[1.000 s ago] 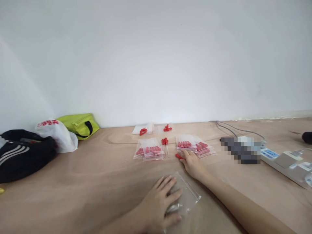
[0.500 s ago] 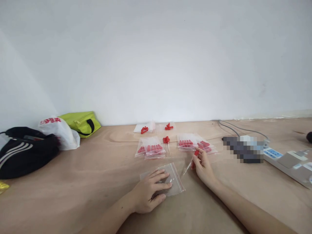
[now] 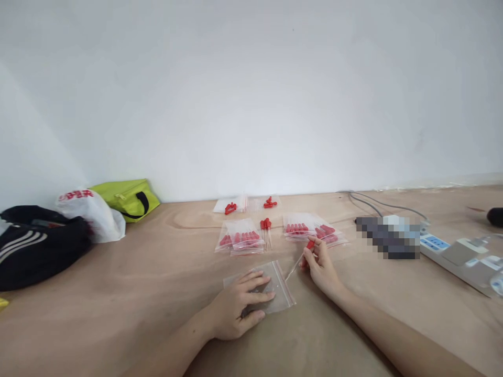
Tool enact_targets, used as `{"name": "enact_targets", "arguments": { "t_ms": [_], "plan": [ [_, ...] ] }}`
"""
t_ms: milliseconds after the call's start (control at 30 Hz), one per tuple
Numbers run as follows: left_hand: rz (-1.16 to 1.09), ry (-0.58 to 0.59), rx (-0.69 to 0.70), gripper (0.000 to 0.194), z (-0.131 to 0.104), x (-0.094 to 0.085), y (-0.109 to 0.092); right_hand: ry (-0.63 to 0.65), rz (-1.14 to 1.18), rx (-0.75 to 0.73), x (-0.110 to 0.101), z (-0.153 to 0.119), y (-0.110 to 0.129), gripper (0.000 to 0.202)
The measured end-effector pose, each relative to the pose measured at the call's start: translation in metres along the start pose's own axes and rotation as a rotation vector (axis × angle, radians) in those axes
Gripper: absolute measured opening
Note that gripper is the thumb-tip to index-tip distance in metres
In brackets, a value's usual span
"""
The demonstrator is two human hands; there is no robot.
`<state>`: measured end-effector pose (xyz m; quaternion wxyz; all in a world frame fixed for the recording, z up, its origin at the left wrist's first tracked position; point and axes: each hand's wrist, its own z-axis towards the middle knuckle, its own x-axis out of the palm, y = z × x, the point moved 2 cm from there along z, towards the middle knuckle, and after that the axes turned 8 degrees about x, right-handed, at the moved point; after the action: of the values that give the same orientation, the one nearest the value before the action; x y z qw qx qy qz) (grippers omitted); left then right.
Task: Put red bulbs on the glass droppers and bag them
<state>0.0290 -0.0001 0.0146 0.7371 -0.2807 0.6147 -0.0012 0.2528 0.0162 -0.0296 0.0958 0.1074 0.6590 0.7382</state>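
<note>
My left hand lies with fingers spread on a clear zip-lock bag, pressing it to the table. The bag's zip edge faces right, and part of the bag is hidden under the hand. Between the thumb and fingers of my right hand, a dropper with a red bulb and a thin clear tube is gripped by the bulb. It slants down to the left, its tip at the bag's zip edge; whether the tip is inside I cannot tell. Several loose droppers lie just beyond the bag.
Filled zip-lock bags with red bulbs lie in a left pile and a right pile. Farther back are loose red bulbs and white bags. A power strip stands right; a black bag and a green bag stand left.
My right hand has moved slightly left, bringing the dropper's tip from beside the bag to its zip edge. My left hand stays on the bag. The view has shifted a little.
</note>
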Motion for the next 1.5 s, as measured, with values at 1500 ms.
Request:
{"name": "enact_targets", "arguments": {
  "t_ms": [1500],
  "plan": [
    [-0.059, -0.135, -0.089, 0.041, -0.009, -0.002, 0.013, 0.570, -0.179, 0.181, 0.000, -0.004, 0.007, 0.027]
  ]
}}
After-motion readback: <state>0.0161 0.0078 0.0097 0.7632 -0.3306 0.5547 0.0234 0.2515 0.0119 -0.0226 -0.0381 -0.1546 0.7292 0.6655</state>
